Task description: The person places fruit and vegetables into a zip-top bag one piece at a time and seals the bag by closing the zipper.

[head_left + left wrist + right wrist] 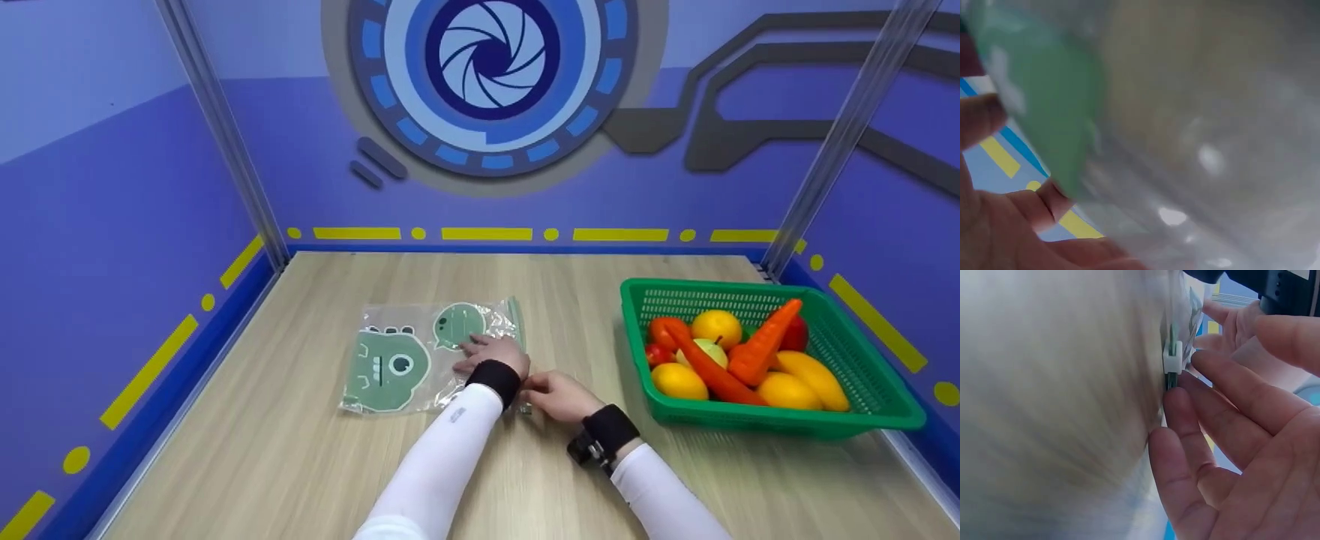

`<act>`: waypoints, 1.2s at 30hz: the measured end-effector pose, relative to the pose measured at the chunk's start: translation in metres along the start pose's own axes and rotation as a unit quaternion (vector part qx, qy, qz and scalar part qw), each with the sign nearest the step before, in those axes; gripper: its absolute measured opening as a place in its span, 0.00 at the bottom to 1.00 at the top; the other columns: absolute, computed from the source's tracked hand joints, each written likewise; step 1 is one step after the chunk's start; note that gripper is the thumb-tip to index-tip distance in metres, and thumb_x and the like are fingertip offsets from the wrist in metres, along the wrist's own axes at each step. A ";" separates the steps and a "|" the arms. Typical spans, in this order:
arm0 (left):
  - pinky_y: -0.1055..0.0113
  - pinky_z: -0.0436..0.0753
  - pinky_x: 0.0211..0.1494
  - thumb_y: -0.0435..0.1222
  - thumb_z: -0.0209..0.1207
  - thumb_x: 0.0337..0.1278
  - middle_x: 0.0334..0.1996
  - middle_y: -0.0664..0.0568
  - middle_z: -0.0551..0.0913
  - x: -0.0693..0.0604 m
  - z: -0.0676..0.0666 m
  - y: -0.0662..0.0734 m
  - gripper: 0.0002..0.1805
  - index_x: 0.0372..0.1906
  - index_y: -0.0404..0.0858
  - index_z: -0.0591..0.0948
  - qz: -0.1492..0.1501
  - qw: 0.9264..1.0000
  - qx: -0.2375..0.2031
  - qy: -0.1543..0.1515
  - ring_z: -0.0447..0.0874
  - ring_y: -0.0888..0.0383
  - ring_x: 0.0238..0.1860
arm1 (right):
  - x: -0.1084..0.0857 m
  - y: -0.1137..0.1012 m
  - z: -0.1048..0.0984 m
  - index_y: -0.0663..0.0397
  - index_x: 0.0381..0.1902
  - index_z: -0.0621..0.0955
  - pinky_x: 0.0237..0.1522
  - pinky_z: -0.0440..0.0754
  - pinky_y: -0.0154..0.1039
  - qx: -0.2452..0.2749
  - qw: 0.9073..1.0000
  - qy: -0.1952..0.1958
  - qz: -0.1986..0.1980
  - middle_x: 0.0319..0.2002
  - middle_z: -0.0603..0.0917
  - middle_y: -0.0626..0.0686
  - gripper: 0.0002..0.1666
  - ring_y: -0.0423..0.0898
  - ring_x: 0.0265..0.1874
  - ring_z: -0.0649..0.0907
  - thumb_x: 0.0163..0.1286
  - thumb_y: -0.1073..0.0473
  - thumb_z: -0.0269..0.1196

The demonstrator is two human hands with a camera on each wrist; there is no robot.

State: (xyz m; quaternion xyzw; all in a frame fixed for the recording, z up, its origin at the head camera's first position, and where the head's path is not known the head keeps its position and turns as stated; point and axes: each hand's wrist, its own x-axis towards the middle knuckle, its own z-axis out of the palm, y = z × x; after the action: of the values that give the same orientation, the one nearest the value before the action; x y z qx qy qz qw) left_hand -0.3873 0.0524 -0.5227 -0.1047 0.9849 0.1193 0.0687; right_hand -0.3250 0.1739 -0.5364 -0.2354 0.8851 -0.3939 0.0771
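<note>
A clear plastic zip bag [390,371] printed with a green one-eyed monster lies flat on the table. Its green-edged zip runs along the right side. My left hand [495,355] rests on the bag near that edge, fingers spread; in the left wrist view the blurred bag covers part of the fingers. At the bag's lower right corner is my right hand [564,397]. In the right wrist view, a small white zip slider [1172,363] sits on the zip, right by the right hand's fingertips [1176,402]. The thumb stands apart from the fingers there.
A green plastic basket [889,405] stands on the right of the wooden table [247,465]. It holds several fruits and vegetables, among them a carrot [765,345], a red chili pepper [709,367] and a banana [814,379]. Blue printed panels surround the table.
</note>
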 end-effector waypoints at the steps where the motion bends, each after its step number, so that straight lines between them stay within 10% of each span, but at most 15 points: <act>1: 0.25 0.66 0.67 0.51 0.54 0.72 0.77 0.28 0.60 0.000 0.000 0.001 0.30 0.72 0.42 0.75 0.013 1.000 0.012 0.012 0.57 0.26 0.77 | 0.000 0.000 0.000 0.60 0.46 0.88 0.43 0.78 0.38 0.000 1.000 0.001 0.001 0.40 0.90 0.56 0.14 0.42 0.34 0.80 0.75 0.57 0.60; 8: 0.52 0.78 0.54 0.49 0.58 0.67 0.56 0.40 0.82 -0.001 0.010 0.003 0.20 0.50 0.39 0.88 0.102 0.986 0.083 0.101 0.78 0.46 0.56 | -0.001 0.000 0.000 0.61 0.45 0.88 0.42 0.78 0.40 0.002 1.000 0.005 0.008 0.37 0.89 0.55 0.14 0.42 0.31 0.79 0.74 0.58 0.60; 22: 0.52 0.86 0.43 0.37 0.61 0.60 0.45 0.45 0.90 0.000 -0.003 -0.007 0.09 0.39 0.40 0.90 0.181 0.981 0.054 0.033 0.89 0.51 0.47 | 0.000 0.000 -0.001 0.60 0.44 0.87 0.38 0.76 0.37 0.012 1.000 -0.005 0.003 0.37 0.88 0.56 0.14 0.41 0.30 0.78 0.75 0.56 0.60; 29: 0.51 0.85 0.44 0.36 0.59 0.61 0.41 0.42 0.90 0.007 -0.017 -0.027 0.09 0.32 0.37 0.87 0.169 0.983 -0.077 0.009 0.88 0.48 0.41 | 0.001 -0.006 -0.012 0.71 0.55 0.82 0.52 0.82 0.43 0.129 0.990 0.042 0.030 0.52 0.86 0.68 0.18 0.56 0.49 0.86 0.77 0.61 0.57; 36: 0.58 0.80 0.36 0.36 0.59 0.65 0.29 0.45 0.84 -0.006 -0.040 -0.039 0.08 0.35 0.34 0.80 0.180 0.958 -0.221 0.036 0.83 0.50 0.31 | 0.007 -0.015 -0.007 0.73 0.68 0.67 0.49 0.87 0.54 0.252 0.956 0.113 0.095 0.60 0.78 0.74 0.28 0.61 0.44 0.88 0.81 0.57 0.53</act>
State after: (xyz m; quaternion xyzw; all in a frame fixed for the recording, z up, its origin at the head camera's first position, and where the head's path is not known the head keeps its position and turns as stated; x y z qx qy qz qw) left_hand -0.3768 0.0065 -0.4919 0.0574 0.9385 0.3402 -0.0139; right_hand -0.3279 0.1667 -0.5201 -0.0767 0.7784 -0.6191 0.0702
